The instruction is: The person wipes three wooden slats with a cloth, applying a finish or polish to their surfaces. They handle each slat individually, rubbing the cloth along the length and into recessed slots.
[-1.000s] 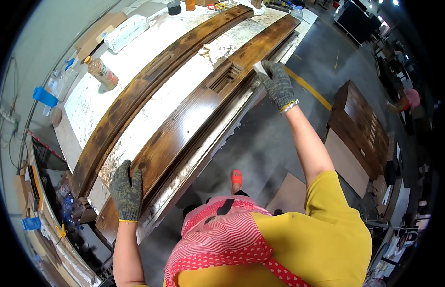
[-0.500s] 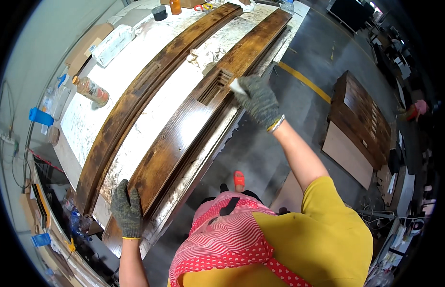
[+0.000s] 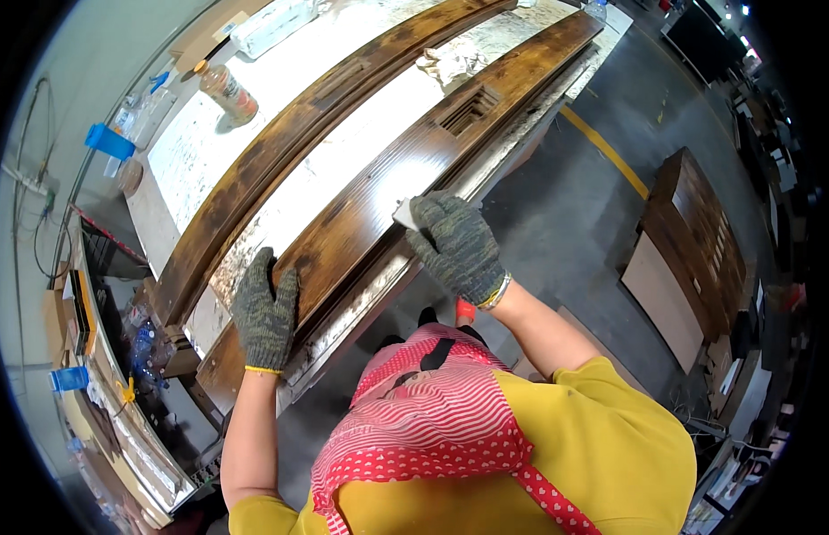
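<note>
A dark brown stained wooden board (image 3: 389, 178) with a rectangular slotted cutout lies across the near side of the table. In a grey-green knit glove, my left hand (image 3: 264, 308) lies flat on its left end, thumb apart from the fingers. My right hand (image 3: 459, 248), gloved alike, grips a small white pad (image 3: 404, 214) against the board's front edge, left of the cutout. Most of the pad is hidden by the fingers, so its exact kind cannot be told. Behind lies a second, curved brown wooden piece (image 3: 254, 174).
The white stained table (image 3: 187, 192) bears a bottle with an orange cap (image 3: 227, 93), a crumpled cloth (image 3: 452, 64) and a white wrapped block (image 3: 273, 28). A blue container (image 3: 109, 141) stands at its left edge. Brown wooden panels (image 3: 691, 241) stand on the floor to the right.
My right hand has slid with the white pad along the board's front edge, from beside the cutout toward my left hand. My left hand stays at the board's end. The whole view has shifted.
</note>
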`<state>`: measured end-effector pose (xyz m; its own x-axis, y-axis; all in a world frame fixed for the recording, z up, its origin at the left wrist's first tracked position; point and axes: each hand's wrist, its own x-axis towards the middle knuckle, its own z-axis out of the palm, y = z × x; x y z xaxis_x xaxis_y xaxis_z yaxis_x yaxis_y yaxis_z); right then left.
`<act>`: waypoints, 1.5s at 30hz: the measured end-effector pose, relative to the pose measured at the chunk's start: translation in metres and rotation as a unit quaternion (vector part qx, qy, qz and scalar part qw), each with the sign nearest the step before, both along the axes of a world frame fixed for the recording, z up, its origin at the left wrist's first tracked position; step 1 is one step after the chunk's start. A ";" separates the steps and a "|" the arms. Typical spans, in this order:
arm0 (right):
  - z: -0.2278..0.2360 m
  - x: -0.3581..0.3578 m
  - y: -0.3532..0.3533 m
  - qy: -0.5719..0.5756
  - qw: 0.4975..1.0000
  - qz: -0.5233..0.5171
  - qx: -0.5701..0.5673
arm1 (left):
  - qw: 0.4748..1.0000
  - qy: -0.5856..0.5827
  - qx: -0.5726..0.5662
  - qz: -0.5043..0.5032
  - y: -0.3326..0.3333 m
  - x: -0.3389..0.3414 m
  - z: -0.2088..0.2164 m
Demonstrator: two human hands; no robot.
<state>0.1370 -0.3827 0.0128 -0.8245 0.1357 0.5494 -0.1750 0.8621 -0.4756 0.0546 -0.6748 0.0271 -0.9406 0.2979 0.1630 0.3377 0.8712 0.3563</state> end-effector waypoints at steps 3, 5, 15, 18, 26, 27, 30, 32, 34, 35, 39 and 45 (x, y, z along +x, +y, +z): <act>0.002 0.009 -0.028 -0.020 1.000 0.016 -0.009 | 0.979 -0.065 0.194 -0.025 -0.017 -0.003 0.004; 0.001 0.015 -0.043 -0.037 0.998 0.034 -0.021 | 0.943 -0.131 0.306 0.026 -0.041 -0.005 0.009; 0.002 0.024 -0.114 -0.025 0.997 0.066 0.017 | 0.957 -0.263 -0.081 -0.093 -0.205 -0.006 0.019; 0.004 0.032 -0.152 -0.001 0.997 0.078 0.009 | 0.959 -0.255 -0.049 -0.115 -0.214 -0.009 0.008; 0.012 0.042 -0.246 -0.019 0.971 0.238 -0.028 | 0.884 -0.127 -0.237 -0.383 -0.229 -0.036 0.006; 0.011 0.042 -0.258 -0.023 0.964 0.261 -0.032 | 0.868 -0.091 -0.269 -0.406 -0.226 -0.037 0.007; 0.010 0.045 -0.292 -0.036 0.951 0.308 -0.008 | 0.876 -0.135 -0.294 -0.358 -0.209 -0.036 0.012; 0.010 0.044 -0.321 -0.034 0.940 0.338 0.017 | 0.912 -0.239 -0.252 -0.219 -0.197 -0.034 0.018; 0.012 0.050 -0.346 -0.044 0.926 0.371 0.044 | 0.918 -0.266 -0.249 -0.158 -0.190 -0.034 0.026; 0.014 0.054 -0.355 -0.061 0.916 0.390 0.063 | 0.914 -0.285 -0.247 -0.150 -0.190 -0.033 0.030; 0.027 0.054 -0.327 -0.079 0.882 0.462 -0.047 | 0.972 -0.142 -0.136 -0.130 -0.209 -0.014 0.051; 0.082 -0.020 -0.239 -0.103 0.903 0.357 -0.215 | 0.957 0.162 -0.168 -0.172 -0.178 0.078 0.043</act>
